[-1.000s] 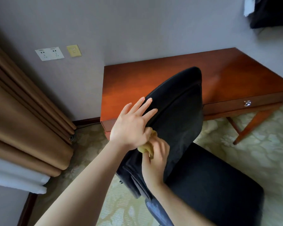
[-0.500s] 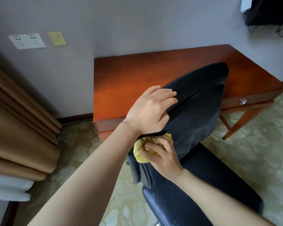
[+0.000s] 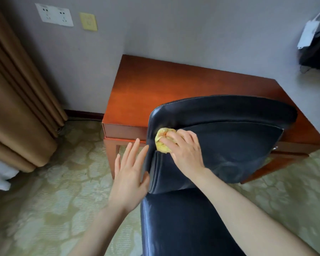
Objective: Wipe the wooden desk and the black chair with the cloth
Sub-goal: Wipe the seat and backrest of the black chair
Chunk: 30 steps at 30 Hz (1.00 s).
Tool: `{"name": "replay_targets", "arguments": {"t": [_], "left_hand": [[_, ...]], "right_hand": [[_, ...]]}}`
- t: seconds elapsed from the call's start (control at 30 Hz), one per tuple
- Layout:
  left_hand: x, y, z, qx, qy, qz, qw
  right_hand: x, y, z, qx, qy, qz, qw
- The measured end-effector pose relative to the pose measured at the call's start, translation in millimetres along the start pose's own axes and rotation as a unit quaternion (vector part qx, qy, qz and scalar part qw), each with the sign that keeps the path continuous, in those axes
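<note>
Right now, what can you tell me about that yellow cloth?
The yellow cloth is a small, soft-looking rag bunched into a wrinkled wad. The right hand grips it, fingers curled over it, so only its left part shows. It is pressed against the backrest of the black chair, near its upper left corner. The left hand does not touch it.

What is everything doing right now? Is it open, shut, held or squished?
desk, standing against the wall
chair, upright, back towards the desk
cloth, bunched up, pressed on the chair back
right hand, gripping the cloth
left hand, open, fingers straight, at the chair back's edge
curtain, gathered at the left
</note>
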<state>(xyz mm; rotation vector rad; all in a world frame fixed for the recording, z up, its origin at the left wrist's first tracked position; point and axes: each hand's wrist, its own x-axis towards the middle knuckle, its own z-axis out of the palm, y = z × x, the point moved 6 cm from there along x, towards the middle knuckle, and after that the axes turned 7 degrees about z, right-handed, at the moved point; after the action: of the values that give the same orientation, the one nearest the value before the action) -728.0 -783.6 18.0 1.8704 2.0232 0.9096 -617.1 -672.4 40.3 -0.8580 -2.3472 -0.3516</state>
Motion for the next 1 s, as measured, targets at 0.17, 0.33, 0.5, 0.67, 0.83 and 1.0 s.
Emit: {"name": "replay_targets", "arguments": {"t": [0.17, 0.33, 0.5, 0.67, 0.83, 1.0], "left_hand": [[-21, 20, 39, 0.013, -0.021, -0.087, 0.996], [-27, 57, 92, 0.031, -0.002, -0.17, 0.985], [-16, 104, 162, 0.027, -0.041, -0.2, 0.979], [12, 121, 188, 0.025, -0.062, -0.189, 0.98], [40, 127, 220, -0.056, -0.064, -0.165, 0.983], [35, 144, 256, -0.145, -0.097, -0.163, 0.971]], "right_hand": [[10, 35, 4, 0.026, -0.004, -0.057, 0.998], [24, 83, 11, 0.085, -0.037, -0.086, 0.992], [22, 137, 21, 0.131, -0.067, -0.046, 0.988], [12, 179, 24, 0.16, -0.095, -0.016, 0.982], [-2, 194, 14, 0.13, -0.118, -0.05, 0.983], [-57, 201, 6, -0.005, -0.144, -0.206, 0.968]]}}
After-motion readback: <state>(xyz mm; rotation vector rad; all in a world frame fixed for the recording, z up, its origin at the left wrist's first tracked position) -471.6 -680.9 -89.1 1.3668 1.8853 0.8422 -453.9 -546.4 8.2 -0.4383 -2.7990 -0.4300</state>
